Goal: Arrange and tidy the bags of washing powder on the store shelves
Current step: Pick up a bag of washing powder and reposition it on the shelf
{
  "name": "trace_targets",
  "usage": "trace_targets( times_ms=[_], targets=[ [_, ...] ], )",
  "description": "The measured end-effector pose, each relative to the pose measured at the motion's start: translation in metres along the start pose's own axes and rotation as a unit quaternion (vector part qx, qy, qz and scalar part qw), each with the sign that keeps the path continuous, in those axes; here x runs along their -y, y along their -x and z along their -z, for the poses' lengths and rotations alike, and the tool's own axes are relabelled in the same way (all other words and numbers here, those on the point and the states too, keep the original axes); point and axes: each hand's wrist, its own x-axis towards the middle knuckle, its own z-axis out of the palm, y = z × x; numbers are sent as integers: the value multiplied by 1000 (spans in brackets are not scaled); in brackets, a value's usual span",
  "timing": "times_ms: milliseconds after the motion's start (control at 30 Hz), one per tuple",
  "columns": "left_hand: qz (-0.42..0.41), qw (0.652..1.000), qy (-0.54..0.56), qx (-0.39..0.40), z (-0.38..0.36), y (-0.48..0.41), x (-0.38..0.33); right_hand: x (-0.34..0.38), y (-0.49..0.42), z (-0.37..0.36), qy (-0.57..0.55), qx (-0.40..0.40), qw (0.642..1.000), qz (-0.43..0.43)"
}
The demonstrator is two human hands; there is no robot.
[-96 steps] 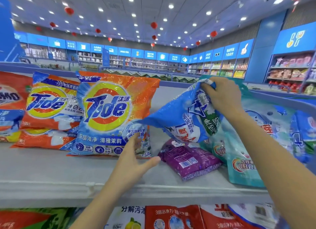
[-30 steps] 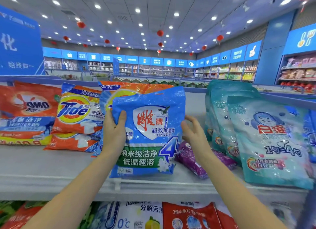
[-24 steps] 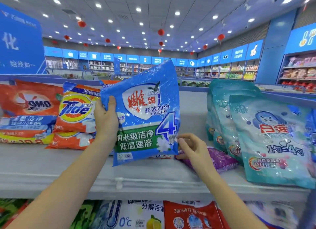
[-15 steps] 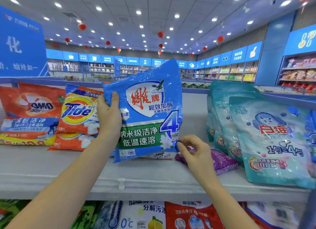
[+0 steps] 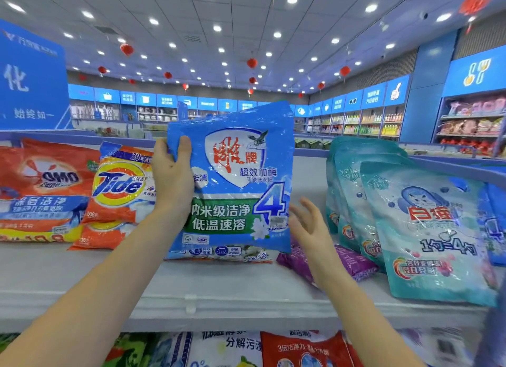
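The left hand (image 5: 174,175) is gripping the blue bag of washing powder (image 5: 235,186) by its upper left edge, thumb lying across the front and the fingers hidden behind. The bag is standing upright and facing the camera in the middle of the grey shelf (image 5: 191,284), its bottom edge sitting low against the shelf surface, with a thin strip of another bag's print showing just beneath it. The right hand (image 5: 309,227) is hovering just beside the bag's lower right corner with its fingers spread and relaxed, holding nothing; whether the fingertips are touching the plastic cannot be told. Under that hand a purple bag (image 5: 353,260) is lying flat on the shelf. To the left, an orange Tide bag (image 5: 123,186) is leaning on top of another orange bag, and a red OMO bag (image 5: 46,180) is sitting beside them. To the right, a row of teal bags (image 5: 432,229) is standing upright, overlapping one another. More packets (image 5: 295,350) are showing on the shelf below.
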Motion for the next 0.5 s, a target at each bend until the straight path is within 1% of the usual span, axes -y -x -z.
trace_targets(
  times_ms=[33, 67, 133, 200, 267, 300, 367, 500],
  targets=[
    [-5, 1000, 5, 15, -3, 4, -1, 9, -9, -3, -29, 32, 999, -5],
    [-7, 999, 4, 32, -7, 8, -1, 18, -18, -6, -52, 42, 998, -8],
    [-16, 997, -21, 72, -10, 15, 3, 29, -29, -10, -78, 13, 997, -2],
    [-47, 991, -64, 109, -6, 16, 7, 31, -28, -10, -88, -33, 995, 18],
    [-80, 982, -79, 150, 1, 15, 14, 27, -23, -4, -86, -64, 993, 39],
    [-83, 979, -82, 166, 3, 15, 18, 26, -20, -1, -86, -74, 993, 39],
    [-51, 974, -68, 211, 4, 16, 22, 23, -17, 6, -86, -86, 992, 29],
    [10, 961, 30, 275, -12, 19, 16, 26, -12, 21, -84, -127, 988, -12]
  ],
)
